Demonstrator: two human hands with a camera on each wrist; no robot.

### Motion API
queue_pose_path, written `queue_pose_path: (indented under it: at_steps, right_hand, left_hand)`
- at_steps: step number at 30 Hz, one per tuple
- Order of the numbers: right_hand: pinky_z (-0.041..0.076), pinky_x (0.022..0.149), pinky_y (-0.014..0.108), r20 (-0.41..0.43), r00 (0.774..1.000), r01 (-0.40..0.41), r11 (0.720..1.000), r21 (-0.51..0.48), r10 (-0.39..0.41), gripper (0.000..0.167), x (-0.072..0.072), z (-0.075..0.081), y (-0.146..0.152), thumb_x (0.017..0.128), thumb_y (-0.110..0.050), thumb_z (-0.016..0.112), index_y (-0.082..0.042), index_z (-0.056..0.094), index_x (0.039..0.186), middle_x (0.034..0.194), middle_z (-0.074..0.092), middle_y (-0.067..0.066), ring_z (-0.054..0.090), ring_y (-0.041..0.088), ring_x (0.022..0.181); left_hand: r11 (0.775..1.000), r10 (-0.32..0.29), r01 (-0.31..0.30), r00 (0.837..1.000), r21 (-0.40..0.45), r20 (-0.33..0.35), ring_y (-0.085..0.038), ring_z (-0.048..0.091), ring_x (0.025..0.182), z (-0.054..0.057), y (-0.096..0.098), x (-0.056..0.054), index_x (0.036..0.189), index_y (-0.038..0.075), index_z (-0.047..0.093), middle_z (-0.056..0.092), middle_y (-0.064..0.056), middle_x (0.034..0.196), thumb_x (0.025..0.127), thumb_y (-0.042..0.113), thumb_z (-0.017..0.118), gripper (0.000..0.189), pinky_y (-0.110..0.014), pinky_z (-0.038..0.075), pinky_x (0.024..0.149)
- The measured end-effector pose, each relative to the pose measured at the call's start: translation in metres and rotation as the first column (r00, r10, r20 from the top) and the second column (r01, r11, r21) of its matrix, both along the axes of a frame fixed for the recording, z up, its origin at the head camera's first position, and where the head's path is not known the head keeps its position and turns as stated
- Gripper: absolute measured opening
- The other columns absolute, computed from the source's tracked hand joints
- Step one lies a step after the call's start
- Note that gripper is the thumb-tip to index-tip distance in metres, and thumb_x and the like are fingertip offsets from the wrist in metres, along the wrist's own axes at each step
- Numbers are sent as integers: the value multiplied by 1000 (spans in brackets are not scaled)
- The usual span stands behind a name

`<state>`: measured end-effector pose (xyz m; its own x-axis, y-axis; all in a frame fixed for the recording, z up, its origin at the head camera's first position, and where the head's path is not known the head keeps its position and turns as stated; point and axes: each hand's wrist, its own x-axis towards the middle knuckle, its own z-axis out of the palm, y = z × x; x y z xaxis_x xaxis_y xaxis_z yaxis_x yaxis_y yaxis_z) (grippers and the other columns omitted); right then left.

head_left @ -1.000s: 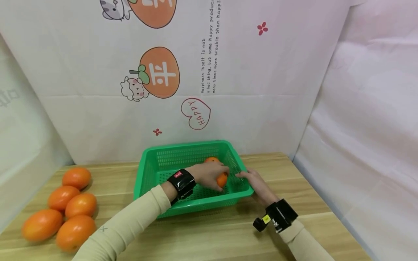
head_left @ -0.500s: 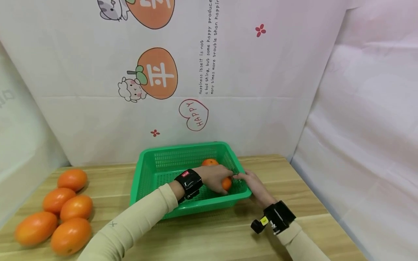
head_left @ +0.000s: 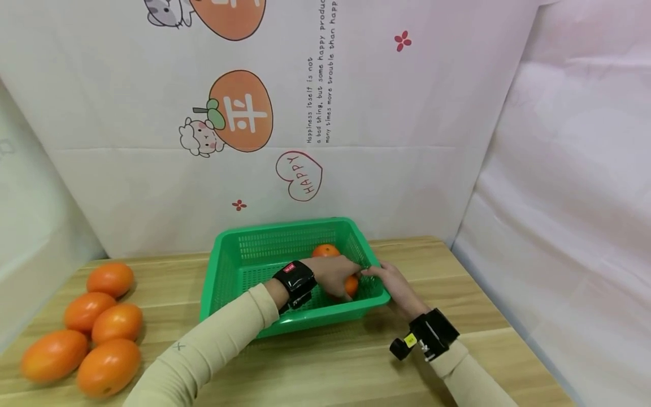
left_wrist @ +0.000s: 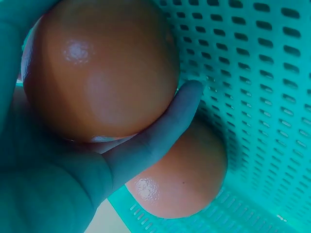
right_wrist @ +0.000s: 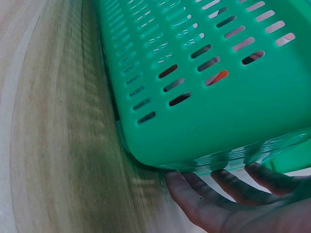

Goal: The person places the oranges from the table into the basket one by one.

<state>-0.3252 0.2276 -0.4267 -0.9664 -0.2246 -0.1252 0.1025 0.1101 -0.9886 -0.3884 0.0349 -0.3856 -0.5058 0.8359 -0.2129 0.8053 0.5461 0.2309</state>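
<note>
Inside the green plastic basket (head_left: 310,323), near its right side, my left hand (head_left: 331,274) holds an orange (head_left: 351,286). Thumb and fingers wrap that fruit in the left wrist view, close to the perforated wall. A second orange (head_left: 325,250) lies behind the hand in the basket; the left wrist view shows it partly covered by a finger. My right hand (head_left: 399,288) grips the basket's right rim, thumb over the top. Its fingers (right_wrist: 238,189) touch the outer wall in the right wrist view.
Several oranges (head_left: 109,367) lie in a group on the wooden table (head_left: 315,373) at the left. A printed white cloth (head_left: 366,186) hangs behind the basket, with white sheets at both sides. Black camera bands sit on both wrists.
Within the basket, my left hand has moved right with the orange, toward the right wall. My right hand stays at the rim. The whole view has shifted slightly.
</note>
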Motion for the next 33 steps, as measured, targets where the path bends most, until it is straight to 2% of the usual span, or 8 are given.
queue_pose_path:
  at_steps: [7, 13, 17, 21, 27, 33]
  right_hand:
    - [60, 85, 32, 0, 1000, 9, 1000, -8, -9, 44, -2, 0, -2, 100, -23, 56, -3, 56, 140, 121, 70, 4, 71, 15, 100]
    - [60, 88, 34, -5, 1000, -1, 1000, 5, 1, 49, -2, 1, -2, 101, -24, 56, -4, 53, 145, 130, 67, 9, 70, 16, 104]
    - [60, 89, 33, -18, 1000, -12, 1000, 9, 13, 50, -1, 1, -1, 102, -24, 55, -3, 51, 147, 132, 67, 10, 71, 15, 105]
    - [60, 88, 33, -18, 1000, -8, 1000, 3, 8, 49, -1, 2, -1, 102, -24, 55, -3, 52, 146, 130, 68, 10, 71, 17, 106]
    - [59, 93, 33, -21, 1000, -13, 1000, 0, 13, 55, -1, 1, 0, 103, -24, 54, -5, 47, 154, 145, 61, 17, 68, 24, 120]
    - [59, 93, 34, -12, 1000, -6, 1000, 2, 6, 55, 0, -1, 1, 103, -25, 54, -7, 46, 155, 149, 57, 23, 68, 26, 120]
  left_hand:
    - [1000, 21, -21, 999, 1, 24, -15, 60, 135, 2, -2, 5, 151, 22, 48, 64, 1, 145, 89, 27, 85, 72, -34, 49, 114]
    - [999, 30, -31, 998, 20, 62, -16, 58, 138, 7, -4, 8, 150, 22, 48, 64, 0, 146, 89, 20, 85, 72, -36, 47, 118]
    - [999, 38, -39, 996, 20, 76, -18, 58, 138, 9, -5, 9, 147, 19, 52, 65, -1, 145, 89, 20, 85, 66, -36, 47, 118]
    - [999, 28, -29, 998, 14, 63, -18, 58, 139, 10, -6, 8, 145, 15, 55, 65, -1, 145, 91, 25, 84, 62, -35, 48, 116]
    - [998, 12, -16, 998, 57, 69, -18, 62, 129, 12, -8, 6, 139, 15, 62, 67, -1, 138, 92, 29, 82, 53, -31, 54, 105]
    - [997, 18, -24, 997, 77, 76, -19, 62, 129, 15, -11, 6, 141, 16, 62, 66, -3, 139, 91, 34, 83, 57, -31, 54, 103]
